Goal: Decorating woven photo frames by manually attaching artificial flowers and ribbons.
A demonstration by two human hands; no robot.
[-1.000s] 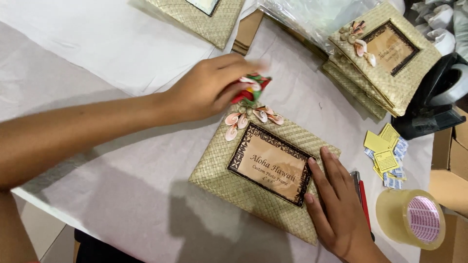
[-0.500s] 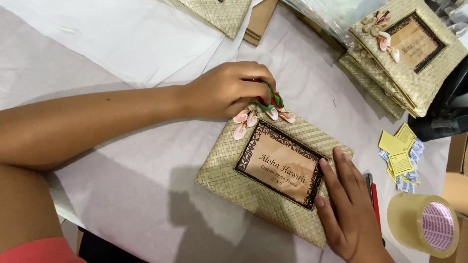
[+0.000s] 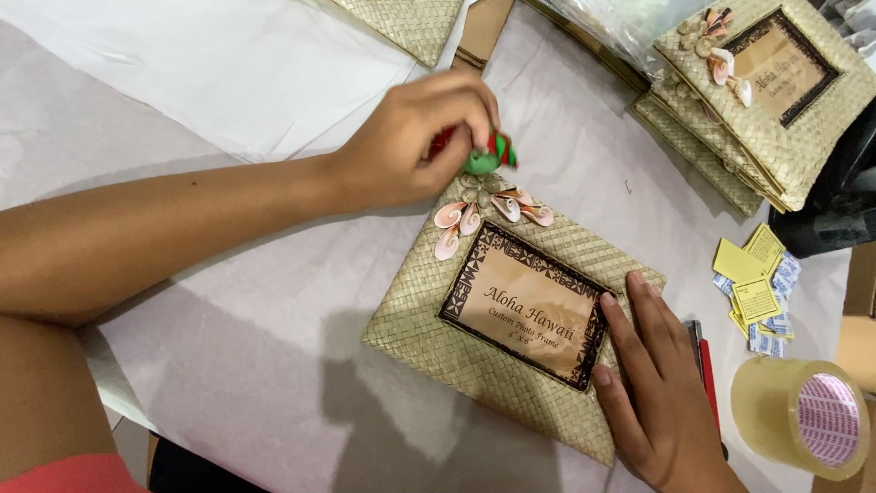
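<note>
**Hands on a woven frame at the table**

The table [image 3: 228,365], under white paper, fills the view; its near edge is cut off at the bottom left. The frame [image 3: 429,310], a woven straw rectangle with a brown panel, lies flat at the centre. Its long axis runs from upper left to lower right, and its shell-flower corner [image 3: 493,208] points up and away from the person.

Up and right of the frame sits a stack [image 3: 776,137] of like frames, partly cut off by the top edge and partly under clear plastic. Another woven piece [image 3: 411,23] above the frame is cropped at the top.

The left hand [image 3: 411,141] is at the frame's far corner, fingers pinched narrowly on a small red and green ornament [image 3: 488,155]; most of it is hidden by the fingers, so its shape is hard to make out. The right hand [image 3: 652,383] lies flat and spread on the frame's lower right edge, holding nothing.

Right of the frame are a tape roll [image 3: 808,415], yellow slips [image 3: 753,278], and a red pen [image 3: 707,374] mostly hidden behind the right hand.
</note>
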